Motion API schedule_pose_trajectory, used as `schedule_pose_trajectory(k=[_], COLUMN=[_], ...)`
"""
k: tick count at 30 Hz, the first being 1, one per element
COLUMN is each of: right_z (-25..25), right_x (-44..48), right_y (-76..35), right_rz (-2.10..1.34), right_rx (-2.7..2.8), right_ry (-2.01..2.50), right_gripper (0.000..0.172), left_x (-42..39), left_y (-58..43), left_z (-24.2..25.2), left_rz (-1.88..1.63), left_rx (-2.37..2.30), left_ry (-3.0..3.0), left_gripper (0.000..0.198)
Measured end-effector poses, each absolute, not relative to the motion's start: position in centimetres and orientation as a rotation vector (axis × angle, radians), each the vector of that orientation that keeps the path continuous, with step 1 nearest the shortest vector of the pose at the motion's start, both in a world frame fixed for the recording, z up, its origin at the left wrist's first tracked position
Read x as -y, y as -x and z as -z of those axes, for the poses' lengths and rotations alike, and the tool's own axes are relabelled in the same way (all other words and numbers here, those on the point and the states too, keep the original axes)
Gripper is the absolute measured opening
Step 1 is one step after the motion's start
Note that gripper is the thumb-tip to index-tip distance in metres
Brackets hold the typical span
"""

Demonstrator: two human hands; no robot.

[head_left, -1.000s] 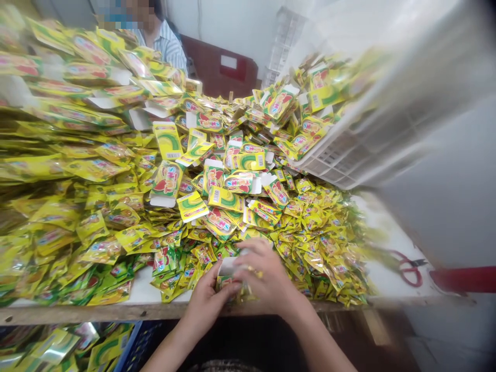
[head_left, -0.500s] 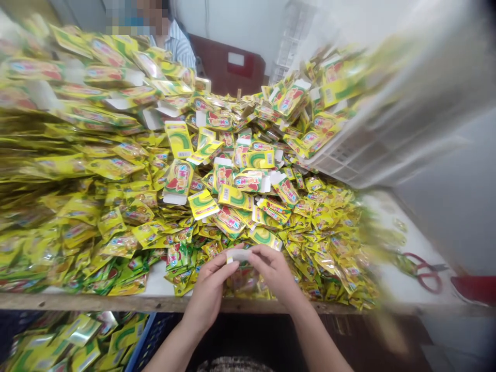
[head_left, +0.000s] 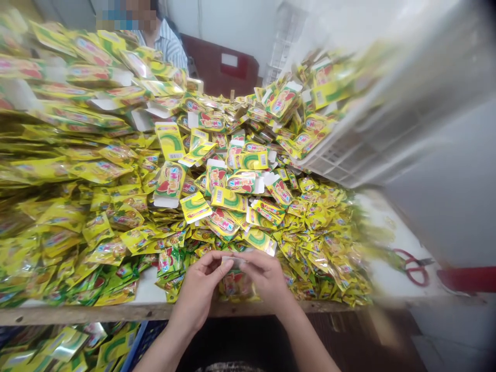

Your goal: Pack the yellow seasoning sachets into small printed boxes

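Between my hands, over the table's front edge, is a small candy box [head_left: 234,283] with a pale flap at its top end; its printed face is blurred. My left hand [head_left: 201,283] grips the box's left side, thumb on the flap. On the other side my right hand [head_left: 269,276] pinches the same top end, fingers bent over it. Just beyond my fingers lie yellow and green candy boxes [head_left: 225,223], several with white flaps sticking out. Small yellow sachets [head_left: 318,248] are heaped around them, and green sachets [head_left: 104,279] lie to the left.
A white plastic crate [head_left: 349,161] tilts at the right with boxes spilling from it. Red-handled scissors [head_left: 415,269] and a red object [head_left: 468,279] lie on the table's right end. Below left, a blue crate [head_left: 134,347] holds more boxes. A person in a striped shirt [head_left: 172,47] is across the table.
My fingers have closed in over the top of the box, and its white flap shows less. The view has shifted slightly, so the heap appears further left.
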State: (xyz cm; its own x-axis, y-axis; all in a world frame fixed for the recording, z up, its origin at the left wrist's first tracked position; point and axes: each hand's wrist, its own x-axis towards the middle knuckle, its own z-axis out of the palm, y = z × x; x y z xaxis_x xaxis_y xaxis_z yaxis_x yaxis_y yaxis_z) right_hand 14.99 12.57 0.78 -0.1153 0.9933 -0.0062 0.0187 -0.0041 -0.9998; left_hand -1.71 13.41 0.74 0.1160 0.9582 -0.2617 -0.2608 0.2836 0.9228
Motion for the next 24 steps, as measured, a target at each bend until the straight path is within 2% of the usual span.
schedule_pose_trajectory(k=[5, 11, 16, 19, 24], right_z=[-1.2, -1.5, -1.1, -0.7, -0.4], right_x=[-12.5, -12.8, -12.4, -12.0, -11.4], right_y=[-14.7, -14.7, -15.1, -15.2, -15.2], right_rz=[-1.342, -1.422, -1.189, -1.031, -0.839], right_rx=[1.180, 1.050, 1.243, 1.414, 1.562], right_ry=[1.212, 1.202, 1.209, 1.201, 1.159], right_gripper=[0.024, 0.021, 0.014, 0.017, 0.021], left_x=[-12.8, -13.2, -13.6, -13.6, -13.3], left_y=[1.9, 2.1, 2.7, 3.0, 3.7], left_z=[0.3, 0.2, 0.7, 1.0, 1.6], left_rz=[-1.145, -1.069, -1.101, -1.138, -1.099], left_rx=[-1.228, -1.166, -1.144, -1.131, -1.098], left_ry=[-1.017, -1.097, -1.319, -1.412, -1.516], left_gripper=[0.021, 0.023, 0.011, 0.006, 0.009])
